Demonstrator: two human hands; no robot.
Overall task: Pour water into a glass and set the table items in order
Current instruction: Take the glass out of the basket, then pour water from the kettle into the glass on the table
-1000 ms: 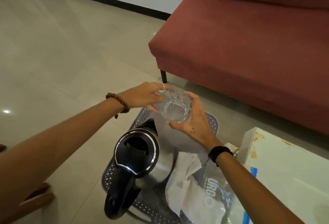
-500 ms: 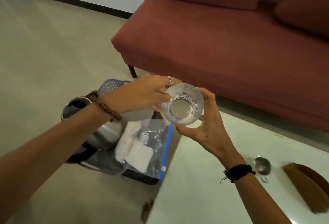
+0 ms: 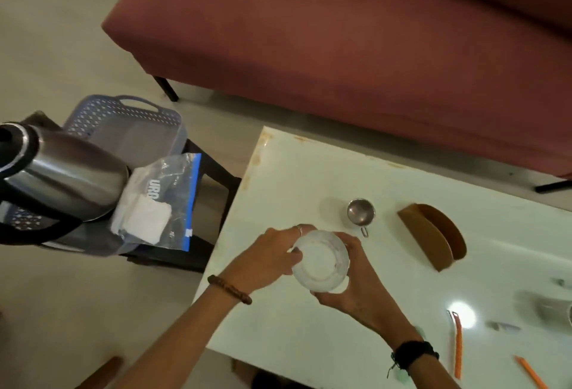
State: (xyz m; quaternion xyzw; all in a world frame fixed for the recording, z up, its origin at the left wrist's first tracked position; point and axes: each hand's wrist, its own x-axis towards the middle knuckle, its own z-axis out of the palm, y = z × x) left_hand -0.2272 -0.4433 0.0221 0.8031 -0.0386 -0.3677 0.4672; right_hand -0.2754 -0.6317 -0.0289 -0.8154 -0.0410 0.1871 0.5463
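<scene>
Above the table [image 3: 309, 342], left hand [image 3: 263, 260] and right hand [image 3: 356, 283] grip a clear, patterned glass [image 3: 320, 261].

Clear patterned glass [image 3: 320, 260], slightly cloudy, gripped between left hand [image 3: 263, 260] and right hand [image 3: 360, 283]. Glossy white table [image 3: 309, 172], reflecting a lamp, stained brownish along the far edge. Brushed steel kettle [image 3: 65, 178] with shiny black plastic trim. Perforated grey plastic basket [image 3: 123, 113]. Crinkled transparent plastic bag [image 3: 173, 178] over white cloth. Small polished metal cup [image 3: 360, 212]. Matt brown holder [image 3: 431, 234]. Matt red fabric sofa [image 3: 340, 32].
</scene>
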